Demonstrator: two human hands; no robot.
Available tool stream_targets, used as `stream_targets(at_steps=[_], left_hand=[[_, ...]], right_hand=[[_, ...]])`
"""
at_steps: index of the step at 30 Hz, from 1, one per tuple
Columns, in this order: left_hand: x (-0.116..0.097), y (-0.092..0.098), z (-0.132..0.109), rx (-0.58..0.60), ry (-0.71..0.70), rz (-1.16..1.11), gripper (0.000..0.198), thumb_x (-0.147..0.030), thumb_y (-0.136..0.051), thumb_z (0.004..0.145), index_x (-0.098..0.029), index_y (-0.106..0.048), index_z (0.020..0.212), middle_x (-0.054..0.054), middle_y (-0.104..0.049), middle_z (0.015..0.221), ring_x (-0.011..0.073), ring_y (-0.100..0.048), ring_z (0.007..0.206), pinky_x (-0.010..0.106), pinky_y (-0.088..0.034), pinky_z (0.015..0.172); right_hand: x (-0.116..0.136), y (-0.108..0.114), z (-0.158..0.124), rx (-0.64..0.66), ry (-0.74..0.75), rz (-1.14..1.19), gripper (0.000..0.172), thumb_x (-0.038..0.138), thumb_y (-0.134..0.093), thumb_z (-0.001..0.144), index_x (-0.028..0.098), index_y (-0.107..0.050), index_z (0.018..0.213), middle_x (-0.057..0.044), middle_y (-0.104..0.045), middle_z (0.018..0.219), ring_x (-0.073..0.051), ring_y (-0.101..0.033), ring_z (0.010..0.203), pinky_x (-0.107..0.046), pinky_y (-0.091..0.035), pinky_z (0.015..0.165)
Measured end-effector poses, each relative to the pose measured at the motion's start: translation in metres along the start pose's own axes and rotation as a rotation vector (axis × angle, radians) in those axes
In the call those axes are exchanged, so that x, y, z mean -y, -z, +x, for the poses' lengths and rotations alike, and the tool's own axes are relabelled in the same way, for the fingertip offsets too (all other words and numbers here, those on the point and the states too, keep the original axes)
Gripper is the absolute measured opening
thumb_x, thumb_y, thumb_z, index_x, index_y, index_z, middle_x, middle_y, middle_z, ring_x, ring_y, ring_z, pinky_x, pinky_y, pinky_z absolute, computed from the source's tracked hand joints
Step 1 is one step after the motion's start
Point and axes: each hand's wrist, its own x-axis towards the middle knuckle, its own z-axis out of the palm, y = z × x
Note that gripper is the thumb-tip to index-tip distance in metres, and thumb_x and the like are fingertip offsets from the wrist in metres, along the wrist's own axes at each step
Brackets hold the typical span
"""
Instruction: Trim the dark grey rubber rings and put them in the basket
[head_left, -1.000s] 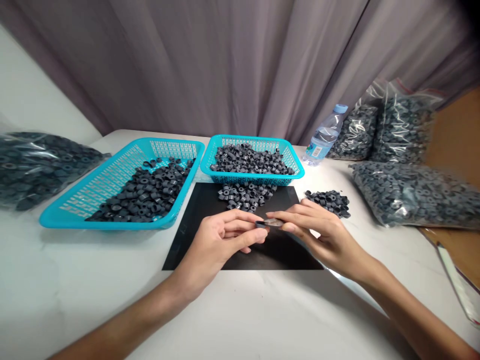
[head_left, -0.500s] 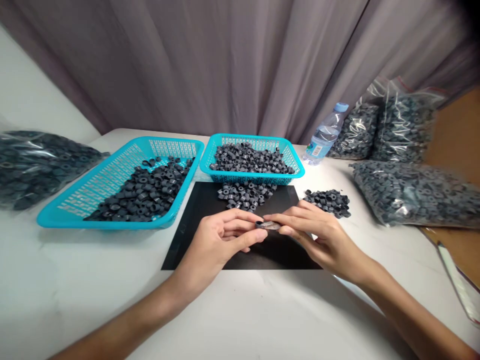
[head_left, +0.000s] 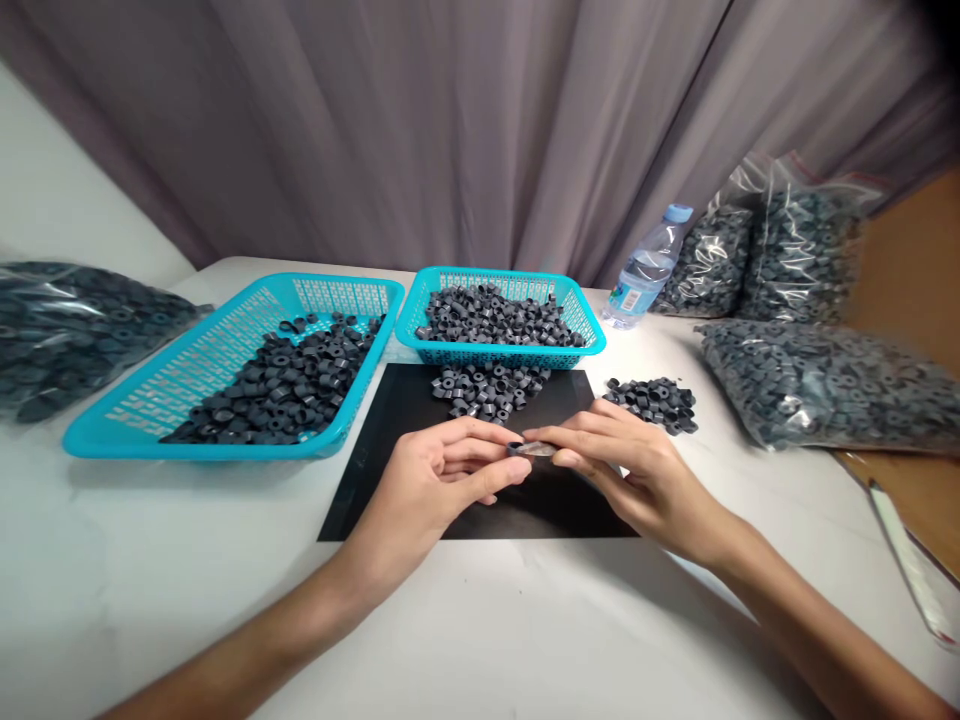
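Grey curtains (head_left: 450, 130) back the white tabletop (head_left: 525, 640). Over the black mat (head_left: 390, 500) near its front edge, the left hand (head_left: 442, 478) pinches 1 dark ring (head_left: 514, 448), and the right hand (head_left: 637, 472) clamps a grey sliver (head_left: 537, 449) against it. The left basket (head_left: 187, 447) sits part-filled; the far basket (head_left: 495, 352), 2 loose piles (head_left: 487, 390) and full bags (head_left: 825, 390) suggest most rings remain unhandled.

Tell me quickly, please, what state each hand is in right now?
Left hand: closed, pinching a small dark ring.
Right hand: closed, holding a thin grey tool at that ring.
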Motion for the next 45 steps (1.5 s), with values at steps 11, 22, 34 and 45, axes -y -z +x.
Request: stream_targets(at_steps=[11, 22, 34, 45], left_hand=[[-0.003, 0.0, -0.001, 0.018, -0.003, -0.016, 0.029, -0.038, -0.082, 0.078, -0.019, -0.074, 0.098, 0.006, -0.082, 0.091, 0.0207, -0.073, 0.086, 0.026, -0.053, 0.068], [-0.004, 0.001, -0.001, 0.046, 0.037, -0.038, 0.03, -0.039, -0.082, 0.079, -0.018, -0.074, 0.099, 0.007, -0.082, 0.094, 0.0205, -0.075, 0.088, 0.023, -0.052, 0.067], [-0.005, 0.001, -0.002, 0.07, 0.038, -0.034, 0.028, -0.037, -0.079, 0.082, -0.018, -0.077, 0.103, 0.009, -0.082, 0.097, 0.023, -0.075, 0.091, 0.024, -0.054, 0.067], [-0.006, 0.001, -0.002, 0.09, 0.065, -0.075, 0.031, -0.038, -0.079, 0.084, -0.019, -0.077, 0.107, 0.009, -0.083, 0.097, 0.0209, -0.076, 0.09, 0.022, -0.053, 0.065]], right_hand=[[-0.003, -0.003, -0.003, -0.061, -0.076, -0.026, 0.03, 0.019, -0.051, 0.105, 0.019, -0.066, 0.131, -0.007, -0.074, 0.095, -0.02, -0.06, 0.08, -0.037, -0.042, 0.076], [-0.007, 0.004, -0.001, -0.168, -0.235, 0.037, 0.029, 0.027, -0.049, 0.106, 0.023, -0.071, 0.125, -0.003, -0.067, 0.084, -0.019, -0.057, 0.079, -0.035, -0.044, 0.077], [-0.022, -0.013, -0.002, -0.189, -0.384, -0.024, 0.036, 0.041, -0.039, 0.108, 0.022, -0.068, 0.1, -0.006, -0.069, 0.087, -0.022, -0.065, 0.083, -0.035, -0.049, 0.078], [-0.026, -0.036, -0.001, -0.085, -0.427, -0.123, 0.02, 0.039, -0.054, 0.103, 0.021, -0.063, 0.101, -0.004, -0.067, 0.096, -0.019, -0.065, 0.079, -0.03, -0.051, 0.07]])
